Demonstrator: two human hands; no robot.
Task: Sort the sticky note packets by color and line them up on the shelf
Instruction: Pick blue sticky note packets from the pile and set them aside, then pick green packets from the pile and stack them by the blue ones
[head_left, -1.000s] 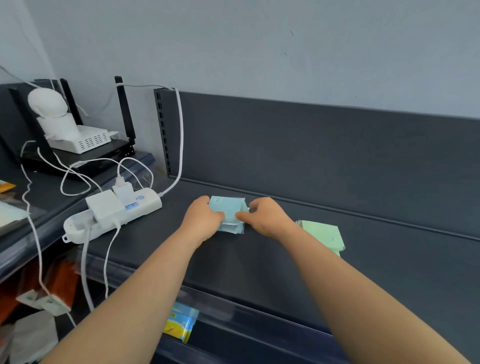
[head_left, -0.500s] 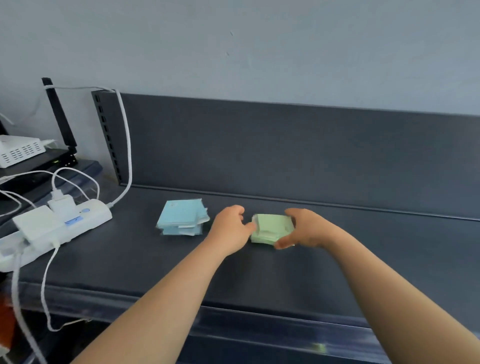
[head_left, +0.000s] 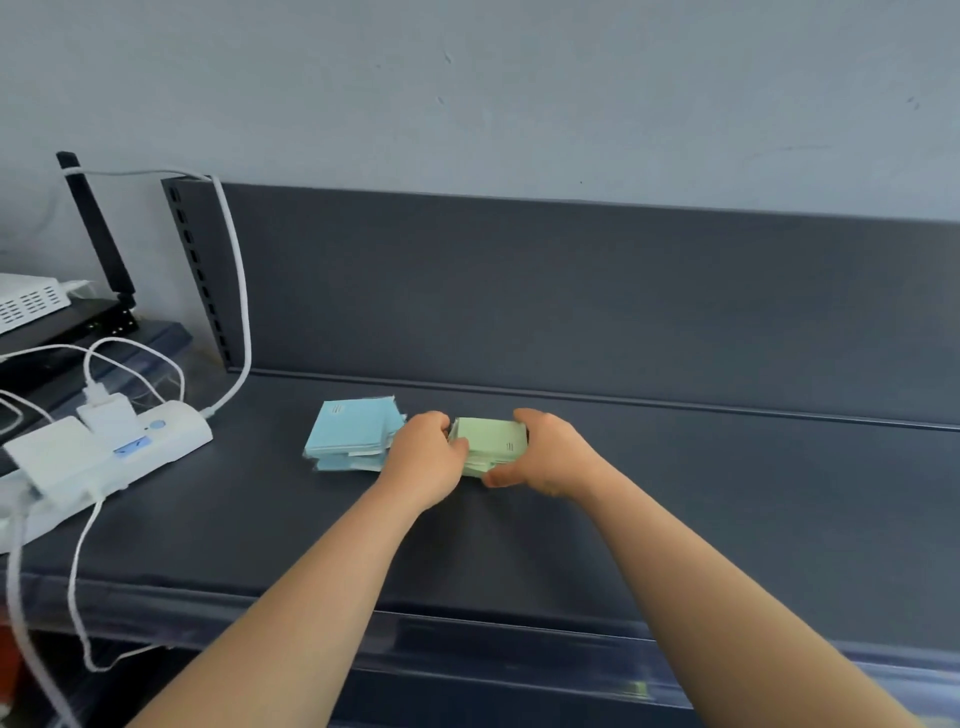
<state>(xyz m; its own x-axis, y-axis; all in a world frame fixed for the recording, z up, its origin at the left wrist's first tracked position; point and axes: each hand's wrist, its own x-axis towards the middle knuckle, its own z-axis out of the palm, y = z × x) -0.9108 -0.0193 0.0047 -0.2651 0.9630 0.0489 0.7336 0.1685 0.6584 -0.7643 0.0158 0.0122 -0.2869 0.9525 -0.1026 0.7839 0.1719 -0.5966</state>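
Green stack (head_left: 491, 441) of sticky note packets sits mid-shelf, flat, a bit forward of the back panel (head_left: 571, 291), just right of the blue stack (head_left: 353, 434); whether the two touch is hidden by the left hand (head_left: 423, 454). Left hand has its fingers curled against the green stack's left edge. Right hand (head_left: 550, 452) wraps the right side, thumb along the near edge and fingers curled over the far corner, so both are squeezing the same pile. Looks like a squaring-up step: green is fanned at the near edge, lower packets poking out. To do it well: even pressure from both sides, tap the near edge flush, keep the pile flat on the shelf (head_left: 675, 519) and don't nudge blue. Blue is also ragged, with packets offset at its right and near edges, so it likely needs the same pass. Orientation: packets read near-square, so no clear long axis. Green top packet is skewed slightly off the shelf line, print mark at its near-right corner. Blue's mark is at its far-left corner, so the two tops seem to face opposite ways. The row should run left-right along the back panel. Further left: white power strip (head_left: 114, 447) with plugged cables, well apart from the stacks.
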